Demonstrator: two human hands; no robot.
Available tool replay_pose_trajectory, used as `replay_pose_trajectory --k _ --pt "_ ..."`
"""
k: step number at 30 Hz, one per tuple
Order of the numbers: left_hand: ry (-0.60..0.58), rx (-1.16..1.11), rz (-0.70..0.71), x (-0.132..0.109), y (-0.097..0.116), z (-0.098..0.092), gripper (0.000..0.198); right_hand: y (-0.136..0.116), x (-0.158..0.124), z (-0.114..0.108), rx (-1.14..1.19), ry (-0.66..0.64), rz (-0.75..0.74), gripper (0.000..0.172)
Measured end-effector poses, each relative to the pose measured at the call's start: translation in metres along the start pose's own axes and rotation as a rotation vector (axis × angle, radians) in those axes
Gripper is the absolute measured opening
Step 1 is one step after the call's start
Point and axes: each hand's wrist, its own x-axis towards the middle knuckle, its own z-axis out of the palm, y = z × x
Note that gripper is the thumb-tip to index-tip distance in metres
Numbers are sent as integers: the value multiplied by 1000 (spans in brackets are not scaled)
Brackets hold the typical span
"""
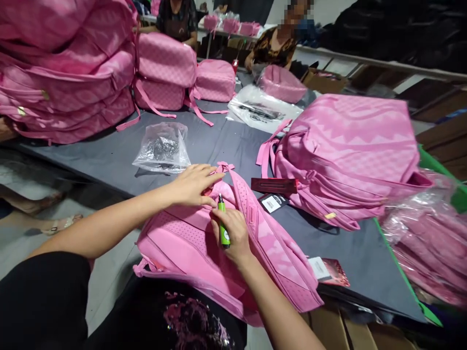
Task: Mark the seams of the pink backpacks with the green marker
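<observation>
A pink backpack lies in front of me, partly over the table's near edge, its padded straps facing up. My right hand is closed around a green marker, whose silvery tip points away from me above the straps. My left hand rests on the backpack's top end, fingers stretched out close to the top loop. Its thumb comes near the marker's tip; I cannot tell whether they touch. Just right of the backpack are a dark red flat piece and a black tag with a white label.
Pink backpacks are piled at the left, and others are stacked at the right. Smaller pink bags stand behind. A clear plastic bag lies on the grey table. Two people are across the table, including one in a patterned top.
</observation>
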Motion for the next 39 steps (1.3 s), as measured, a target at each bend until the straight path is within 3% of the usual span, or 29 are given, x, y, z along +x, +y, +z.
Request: replay_pose_trajectory --k 2,4,8,11,15,19,22,25,28,32,35,39 --pt "-105 44 -17 13 -9 11 80 -6 -8 2 42 -30 57 21" --pt "-130 84 -12 18 -16 22 80 -9 -12 1 91 -50 71 17" --pt "-62 141 78 11 -16 31 79 4 -9 -1 98 -129 17 30" --pt "-37 131 202 0 -7 30 94 19 -7 -4 79 -99 131 43" --pt "-33 94 236 0 8 36 116 25 -6 -14 127 -87 159 32" --pt "-123 128 122 13 14 47 112 27 12 -34 152 -370 149 23" --pt "-143 153 84 18 16 48 93 32 31 -47 213 -579 234 29" --pt "-172 163 75 18 18 43 80 39 47 -53 269 -621 348 29" --pt "-215 158 52 20 20 39 85 45 59 -48 259 -696 429 20" --pt "-283 151 -21 26 23 37 88 44 65 -41 91 -831 295 14" --pt "-326 151 -56 29 25 35 95 40 59 -43 -14 -821 195 15" --pt "-314 143 -37 30 24 36 94 38 49 -49 -10 -779 182 20"
